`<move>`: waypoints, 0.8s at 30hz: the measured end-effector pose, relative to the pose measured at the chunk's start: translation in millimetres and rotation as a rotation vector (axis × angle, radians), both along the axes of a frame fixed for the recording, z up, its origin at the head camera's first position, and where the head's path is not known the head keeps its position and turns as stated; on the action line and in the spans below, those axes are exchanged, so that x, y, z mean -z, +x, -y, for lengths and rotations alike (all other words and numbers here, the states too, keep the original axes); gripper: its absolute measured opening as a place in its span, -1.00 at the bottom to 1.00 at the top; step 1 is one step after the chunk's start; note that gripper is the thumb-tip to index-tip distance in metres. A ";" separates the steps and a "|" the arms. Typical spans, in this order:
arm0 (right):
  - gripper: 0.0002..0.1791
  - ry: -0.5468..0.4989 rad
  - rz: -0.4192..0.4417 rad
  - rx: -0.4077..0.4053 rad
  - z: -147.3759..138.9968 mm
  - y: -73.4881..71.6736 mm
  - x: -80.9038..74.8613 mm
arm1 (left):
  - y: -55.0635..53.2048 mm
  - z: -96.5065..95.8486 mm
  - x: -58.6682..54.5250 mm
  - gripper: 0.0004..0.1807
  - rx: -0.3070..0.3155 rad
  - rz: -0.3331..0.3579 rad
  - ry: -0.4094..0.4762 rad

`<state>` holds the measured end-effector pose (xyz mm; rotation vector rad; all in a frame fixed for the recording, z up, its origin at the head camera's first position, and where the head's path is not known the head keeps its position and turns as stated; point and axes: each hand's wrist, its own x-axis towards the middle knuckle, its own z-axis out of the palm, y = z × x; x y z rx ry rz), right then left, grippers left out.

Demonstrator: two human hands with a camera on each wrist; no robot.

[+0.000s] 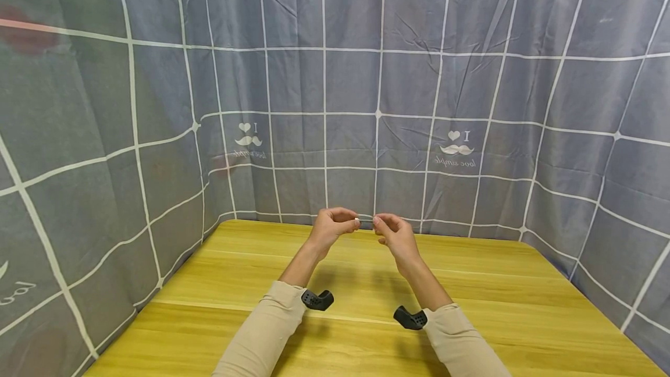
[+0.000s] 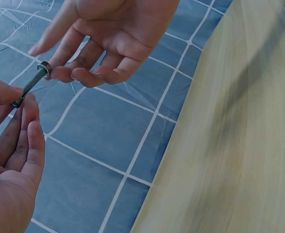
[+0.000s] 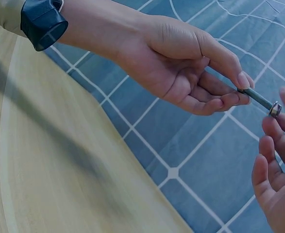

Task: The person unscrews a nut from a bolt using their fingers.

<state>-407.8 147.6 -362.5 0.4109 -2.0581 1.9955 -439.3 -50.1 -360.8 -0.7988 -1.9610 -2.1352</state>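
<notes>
A small threaded metal bolt (image 3: 259, 99) is held up in the air between the two hands. My left hand (image 1: 330, 227) pinches one end of it between thumb and fingertips, hiding that end. At the other end sits a shiny wider ring (image 2: 45, 68), a nut or a flanged head; I cannot tell which. Fingertips of my right hand (image 1: 398, 237) touch this ring from one side, while the right thumb stands slightly off it. The right wrist view shows the same gap beside the right hand (image 3: 283, 179).
A yellow wood-grain table (image 1: 335, 330) lies beneath both forearms. Grey curtains (image 1: 350, 86) with white grid lines enclose the far side and both flanks. Each wrist carries a black device, on the left (image 1: 317, 300) and on the right (image 1: 410, 317).
</notes>
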 end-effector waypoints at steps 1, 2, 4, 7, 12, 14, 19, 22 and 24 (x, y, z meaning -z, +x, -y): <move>-0.66 0.002 0.004 -0.002 -0.3 0.0 0.1 | -0.3 0.0 0.3 -0.80 0.000 -0.001 -0.002; -0.66 0.011 0.005 -0.001 -0.4 0.2 0.2 | -0.4 -0.1 0.1 -0.80 -0.003 -0.002 -0.005; -0.69 0.021 0.002 -0.007 -0.1 0.8 0.0 | -0.4 -0.4 -0.1 -0.80 -0.007 -0.003 -0.011; -0.66 0.019 -0.011 -0.019 0.5 -1.1 2.2 | 0.2 -0.6 -0.7 -0.79 -0.014 -0.004 -0.015; -0.65 0.034 -0.013 -0.019 0.6 -1.3 1.5 | 0.3 -1.9 -1.8 -0.80 -0.029 -0.015 -0.032; -0.68 0.043 -0.016 -0.014 0.0 -1.8 1.7 | -0.3 -2.1 -2.1 -0.81 -0.031 -0.017 -0.041; -0.70 0.047 -0.035 -0.017 -0.3 -2.9 2.1 | 2.2 -0.8 -5.0 -0.83 -0.027 -0.004 -0.057; -0.67 0.041 -0.024 -0.013 -0.4 -3.3 2.5 | 13.1 0.3 -12.3 -0.83 -0.027 -0.003 -0.054; -0.68 0.040 -0.012 -0.004 -0.5 -3.1 2.8 | 20.4 0.7 -16.8 -0.84 -0.029 -0.012 -0.053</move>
